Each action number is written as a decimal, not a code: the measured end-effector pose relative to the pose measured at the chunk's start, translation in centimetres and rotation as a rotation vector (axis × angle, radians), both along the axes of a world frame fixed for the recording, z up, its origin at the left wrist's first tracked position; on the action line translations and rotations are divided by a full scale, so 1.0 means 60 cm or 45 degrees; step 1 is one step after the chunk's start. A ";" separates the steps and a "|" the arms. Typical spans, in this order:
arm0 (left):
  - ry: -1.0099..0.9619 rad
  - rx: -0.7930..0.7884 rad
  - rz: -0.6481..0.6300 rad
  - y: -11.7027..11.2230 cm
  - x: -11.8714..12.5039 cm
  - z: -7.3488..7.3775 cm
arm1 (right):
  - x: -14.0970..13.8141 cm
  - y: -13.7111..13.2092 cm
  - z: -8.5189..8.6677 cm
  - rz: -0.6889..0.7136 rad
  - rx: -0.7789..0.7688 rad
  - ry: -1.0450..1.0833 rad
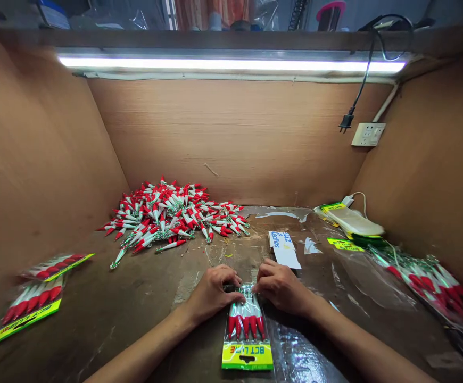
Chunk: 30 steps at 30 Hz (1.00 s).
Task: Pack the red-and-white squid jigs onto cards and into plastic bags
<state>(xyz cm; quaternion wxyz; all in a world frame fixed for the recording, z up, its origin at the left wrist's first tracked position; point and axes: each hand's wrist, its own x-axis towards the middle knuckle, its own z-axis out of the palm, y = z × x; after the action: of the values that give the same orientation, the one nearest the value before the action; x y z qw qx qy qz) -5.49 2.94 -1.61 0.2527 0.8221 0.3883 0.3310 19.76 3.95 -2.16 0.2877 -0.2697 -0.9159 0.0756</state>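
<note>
A clear bag of fishing lures lies flat on the table in front of me, its yellow BCT LURE header towards me. Inside it, several red and white lures rest side by side with their red tips at the header end. My left hand is closed at the bag's far left corner, thumb across the plastic. At the far right corner, my right hand pinches the edge with curled fingers. Green hooks show between the two hands, partly covered by the fingers.
A heap of loose lures sits at the back left. Filled bags lie at the left. To the right are a stack of empty bags and more bagged lures. A white card lies beyond my right hand. A plug hangs above.
</note>
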 end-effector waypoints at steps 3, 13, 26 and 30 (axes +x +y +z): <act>0.069 0.167 -0.032 -0.004 -0.010 -0.005 | 0.000 -0.003 0.003 0.023 0.010 -0.040; 0.449 0.319 -0.223 -0.031 -0.055 0.022 | 0.022 -0.020 0.063 0.137 -0.220 -0.138; 0.043 -0.143 0.007 0.001 -0.018 0.009 | -0.017 -0.019 0.014 -0.194 -0.889 0.308; -0.480 -0.640 -0.007 -0.005 -0.003 0.018 | -0.022 -0.013 0.016 -0.044 -1.439 0.864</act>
<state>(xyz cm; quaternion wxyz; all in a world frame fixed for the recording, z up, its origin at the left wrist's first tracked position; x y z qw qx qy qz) -5.66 2.62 -0.55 0.5164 0.6591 0.4020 0.3705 18.44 3.16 -1.21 0.3755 -0.3551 -0.5892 0.6211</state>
